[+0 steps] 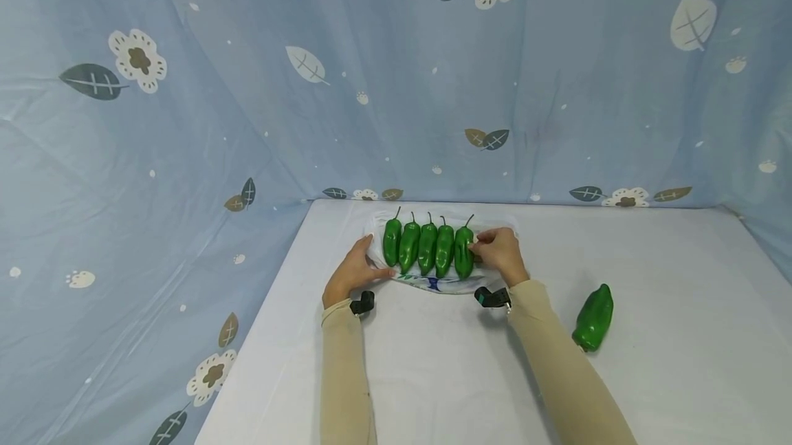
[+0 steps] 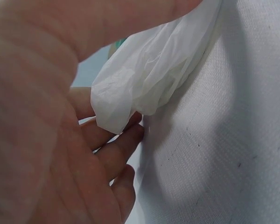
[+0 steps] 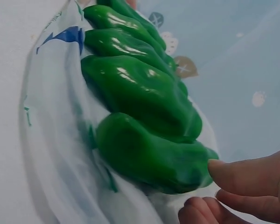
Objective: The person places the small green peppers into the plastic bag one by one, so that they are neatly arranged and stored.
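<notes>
A row of several long green peppers (image 1: 427,249) lies side by side, stems away, on a white plastic bag (image 1: 458,285). At the bag's left end is my left hand (image 1: 355,269), thumb along the near edge and fingers spread toward the far side. In the left wrist view, a crumpled fold of the bag (image 2: 130,79) hangs between thumb and loosely bent fingers. My right hand (image 1: 501,252) is at the rightmost pepper (image 1: 463,252). One fingertip (image 3: 217,168) meets that pepper's end in the right wrist view, while the other fingers bend loosely below it.
A larger single green pepper (image 1: 594,318) lies apart on the white table (image 1: 680,280), beside the right forearm. Blue patterned cloth (image 1: 396,73) hangs behind the table and along its left side. Small black cameras (image 1: 491,297) sit on both wrists.
</notes>
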### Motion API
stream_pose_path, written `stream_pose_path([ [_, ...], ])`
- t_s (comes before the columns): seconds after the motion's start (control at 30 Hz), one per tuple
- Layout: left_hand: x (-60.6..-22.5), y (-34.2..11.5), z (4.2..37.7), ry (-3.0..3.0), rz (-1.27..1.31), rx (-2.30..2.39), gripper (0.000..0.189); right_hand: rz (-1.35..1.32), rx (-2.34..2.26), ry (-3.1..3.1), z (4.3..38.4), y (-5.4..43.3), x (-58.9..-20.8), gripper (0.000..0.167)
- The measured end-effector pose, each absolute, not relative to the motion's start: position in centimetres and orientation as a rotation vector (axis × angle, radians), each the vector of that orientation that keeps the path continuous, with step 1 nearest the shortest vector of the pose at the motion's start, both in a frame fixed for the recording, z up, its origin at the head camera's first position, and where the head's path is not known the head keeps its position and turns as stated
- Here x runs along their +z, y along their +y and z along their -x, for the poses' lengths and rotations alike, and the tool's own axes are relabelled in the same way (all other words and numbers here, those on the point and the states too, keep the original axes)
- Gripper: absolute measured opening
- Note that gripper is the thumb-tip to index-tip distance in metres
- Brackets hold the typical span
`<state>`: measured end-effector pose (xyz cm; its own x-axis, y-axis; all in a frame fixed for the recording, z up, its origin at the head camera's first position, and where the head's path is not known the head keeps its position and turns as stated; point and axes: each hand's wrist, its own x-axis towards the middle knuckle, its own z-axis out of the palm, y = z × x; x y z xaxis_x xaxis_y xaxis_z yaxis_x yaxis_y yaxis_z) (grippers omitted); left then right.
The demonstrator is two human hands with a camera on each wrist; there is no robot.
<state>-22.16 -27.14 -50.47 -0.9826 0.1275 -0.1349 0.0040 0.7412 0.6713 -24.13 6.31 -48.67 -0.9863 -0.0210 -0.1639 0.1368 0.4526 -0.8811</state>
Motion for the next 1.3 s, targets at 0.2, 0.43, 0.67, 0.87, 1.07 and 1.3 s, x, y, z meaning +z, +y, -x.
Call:
stream_pose_path([
  [0.2, -50.5, -27.1, 22.2, 2.773, -0.099, 1.051, 0.117, -0.049, -1.563, 2.603, 24.0, 6.6, -47.6, 0.041],
  [0.43, -50.4, -27.0, 22.1, 2.77, -0.084, 1.075, 0.117, 0.043, -1.577, 2.663, 23.5, 7.1, -45.8, 0.041],
  [0.67, -50.2, -27.0, 22.1, 2.775, -0.076, 1.058, 0.117, 0.121, -1.569, 2.718, 22.7, 8.4, -44.1, 0.037],
  [0.87, -50.2, -26.9, 22.1, 2.771, -0.061, 1.058, 0.118, 0.16, -1.553, 2.756, 22.0, 9.4, -43.3, 0.036],
  [1.07, -50.1, -26.8, 21.9, 2.771, -0.055, 1.047, 0.118, 0.211, -1.531, 2.808, 21.4, 10.7, -42.4, 0.035],
  [1.3, -50.2, -26.8, 21.9, 2.767, -0.082, 1.074, 0.115, 0.2, -1.506, 2.835, 20.6, 12.4, -41.9, 0.035],
])
